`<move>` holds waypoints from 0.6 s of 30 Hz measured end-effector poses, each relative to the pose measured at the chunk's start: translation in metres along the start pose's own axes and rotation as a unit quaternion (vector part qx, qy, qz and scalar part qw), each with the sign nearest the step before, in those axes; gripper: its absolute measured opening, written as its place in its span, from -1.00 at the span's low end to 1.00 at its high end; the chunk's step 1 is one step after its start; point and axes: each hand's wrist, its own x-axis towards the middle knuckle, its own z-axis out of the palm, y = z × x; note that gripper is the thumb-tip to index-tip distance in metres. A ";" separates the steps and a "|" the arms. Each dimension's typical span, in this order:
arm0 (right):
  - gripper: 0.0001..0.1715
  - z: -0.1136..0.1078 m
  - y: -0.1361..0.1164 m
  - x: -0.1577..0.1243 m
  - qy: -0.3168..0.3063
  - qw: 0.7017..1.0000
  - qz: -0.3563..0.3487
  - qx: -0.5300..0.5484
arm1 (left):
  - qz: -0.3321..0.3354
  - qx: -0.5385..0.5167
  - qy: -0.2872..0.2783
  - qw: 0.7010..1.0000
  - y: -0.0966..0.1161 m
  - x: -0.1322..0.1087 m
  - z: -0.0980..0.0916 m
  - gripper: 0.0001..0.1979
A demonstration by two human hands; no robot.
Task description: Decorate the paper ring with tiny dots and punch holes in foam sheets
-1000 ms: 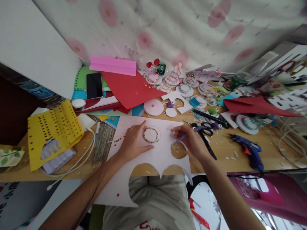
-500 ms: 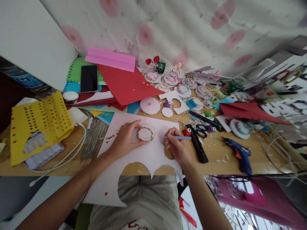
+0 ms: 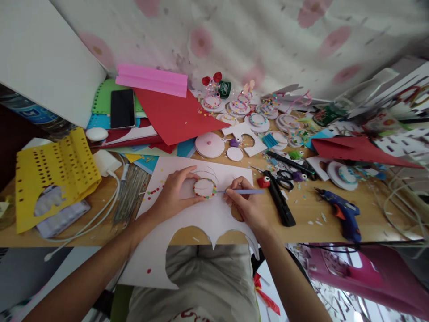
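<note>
Wooden desk point(image 3: 308, 230), flowered curtain point(image 3: 241, 36) behind. Far left: holed yellow sheet point(image 3: 75, 156), then charger point(image 3: 106, 162), phone point(image 3: 122, 108) farther back. Bundle of thin rods point(image 3: 129, 194) next, beside white sheet point(image 3: 208, 217) with curved cut-outs on its near edge. Left hand point(image 3: 172, 194) on that sheet, thumb and forefinger curved about left side of beaded ring point(image 3: 205, 197); cannot tell whether they grip it. Ring lies on white sheet, between both hands. Right hand point(image 3: 246, 199) pinches purple stick point(image 3: 250, 191), left end near ring. Beyond: scissors point(image 3: 284, 180), then glue gun point(image 3: 342, 210).
</note>
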 end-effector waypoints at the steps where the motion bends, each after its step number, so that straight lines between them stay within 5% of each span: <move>1: -0.73 0.000 0.000 0.000 -0.002 1.000 -0.001 0.001 | 0.002 0.002 0.000 1.000 0.001 0.000 0.000 -0.20; 18: -0.73 0.002 -0.002 0.000 -0.001 1.000 0.010 0.001 | 0.033 0.051 0.000 0.998 0.000 0.000 -0.001 -0.24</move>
